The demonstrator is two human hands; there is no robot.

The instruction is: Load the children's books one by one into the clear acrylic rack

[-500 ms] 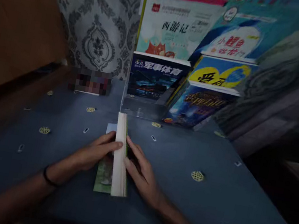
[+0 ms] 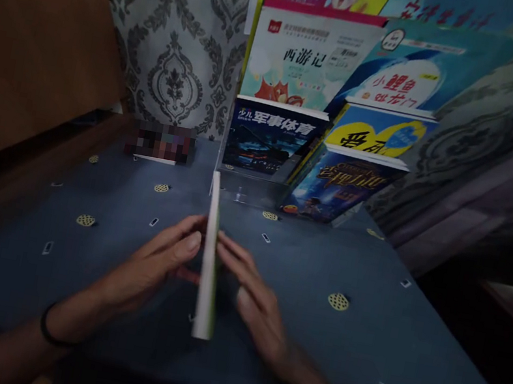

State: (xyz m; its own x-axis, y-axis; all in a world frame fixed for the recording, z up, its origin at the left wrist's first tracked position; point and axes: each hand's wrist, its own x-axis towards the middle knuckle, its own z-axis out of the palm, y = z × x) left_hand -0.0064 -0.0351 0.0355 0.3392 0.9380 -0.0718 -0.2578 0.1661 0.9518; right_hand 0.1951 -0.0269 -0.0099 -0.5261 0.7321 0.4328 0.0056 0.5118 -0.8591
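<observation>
A thin book [image 2: 206, 276] stands on edge over the table, its pale page edges facing me and a strip of green cover showing on the right. My left hand [image 2: 169, 253] lies against its left face, fingers stretched and thumb raised beside the pages. From the other side, my right hand [image 2: 257, 298] presses its fingertips to the green cover, with the thumb bent apart from it. Between them the two hands hold the book upright. Both covers' pictures are turned out of sight.
Behind the book, a clear stand [image 2: 257, 189] carries several books, among them a dark blue one [image 2: 270, 141] and a blue-purple one [image 2: 342, 184]. A blurred-out book [image 2: 160, 143] lies at the back left. A brown box [image 2: 38, 47] borders the patterned blue tablecloth [image 2: 304, 260].
The book's covers have come together; the left cover, lying open before, is now closed up. The book stands upright, and my left thumb has left the page edges.
</observation>
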